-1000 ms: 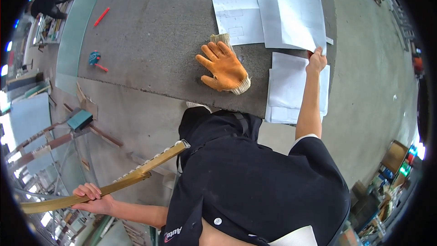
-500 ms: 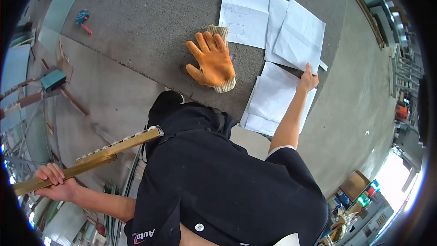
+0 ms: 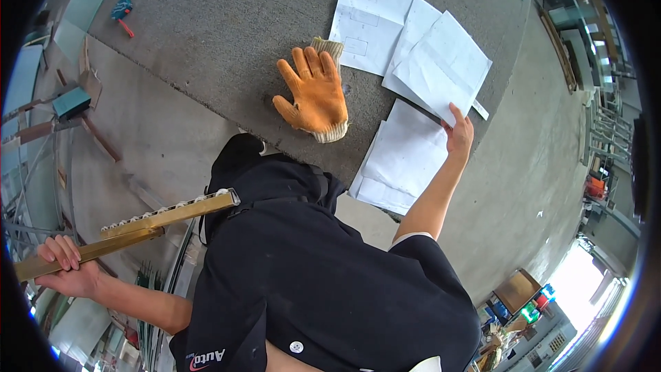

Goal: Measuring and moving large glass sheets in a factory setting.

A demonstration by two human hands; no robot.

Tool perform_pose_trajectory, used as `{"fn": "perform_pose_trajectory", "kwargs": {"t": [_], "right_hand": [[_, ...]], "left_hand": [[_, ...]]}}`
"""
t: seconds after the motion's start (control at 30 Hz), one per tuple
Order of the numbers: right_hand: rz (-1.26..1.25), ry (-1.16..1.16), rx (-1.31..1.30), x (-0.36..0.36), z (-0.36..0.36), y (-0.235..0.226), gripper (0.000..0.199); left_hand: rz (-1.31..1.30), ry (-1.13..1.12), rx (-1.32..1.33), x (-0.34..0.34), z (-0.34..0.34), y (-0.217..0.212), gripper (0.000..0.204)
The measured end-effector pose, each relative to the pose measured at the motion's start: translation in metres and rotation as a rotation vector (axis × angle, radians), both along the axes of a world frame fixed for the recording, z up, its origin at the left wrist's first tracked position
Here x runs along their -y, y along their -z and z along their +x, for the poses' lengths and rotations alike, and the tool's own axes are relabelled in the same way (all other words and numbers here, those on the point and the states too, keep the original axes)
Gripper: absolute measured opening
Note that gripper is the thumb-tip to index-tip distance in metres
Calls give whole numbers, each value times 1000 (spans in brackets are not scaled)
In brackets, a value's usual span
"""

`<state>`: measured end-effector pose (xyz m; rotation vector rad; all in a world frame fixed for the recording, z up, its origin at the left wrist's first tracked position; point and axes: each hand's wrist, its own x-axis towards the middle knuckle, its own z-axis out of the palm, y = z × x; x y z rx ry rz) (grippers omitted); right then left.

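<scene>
My left hand (image 3: pixel 67 266), at the far left, is closed around a gold-coloured metal bar (image 3: pixel 103 248). Against it lies another gold bar (image 3: pixel 186 211) with a row of white lumps along its upper edge. My right hand (image 3: pixel 459 132) pinches the near edge of a white paper sheet (image 3: pixel 451 62), thumb beneath and fingers on top. Partly under that sheet is another sheet (image 3: pixel 407 45). A printed sheet with line drawings (image 3: pixel 372 21) lies to its left, and a pile of papers (image 3: pixel 403 158) lies nearer me. An orange-palmed work glove (image 3: pixel 317 100) rests to the left of the papers.
The grey, rough-topped table (image 3: pixel 227 27) has its near edge running diagonally in front of me. A teal tape measure (image 3: pixel 121 8) with a red strap sits at its left. A teal block on a metal frame (image 3: pixel 71 102) stands to the left on the floor.
My right hand has drawn slightly nearer and left, its sheet lifting and turning with it; the sheet underneath has slid left. My left hand keeps its hold on the bar. The view has shifted a little.
</scene>
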<state>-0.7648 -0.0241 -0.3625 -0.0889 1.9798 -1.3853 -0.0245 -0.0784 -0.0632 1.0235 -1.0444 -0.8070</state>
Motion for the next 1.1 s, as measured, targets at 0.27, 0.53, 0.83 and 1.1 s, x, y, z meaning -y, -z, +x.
{"fn": "perform_pose_trajectory", "kwargs": {"t": [0.27, 0.53, 0.83, 1.1], "right_hand": [[152, -127, -242, 12, 1, 5, 56], [320, -162, -400, 21, 6, 5, 55], [55, -37, -42, 19, -1, 15, 55], [131, -79, -197, 20, 5, 16, 51]], "left_hand": [[1, -18, 15, 1, -3, 2, 57], [6, -3, -5, -5, 8, 0, 59], [-19, 86, -33, -5, 16, 0, 58], [-22, 70, -47, -6, 14, -2, 57]]}}
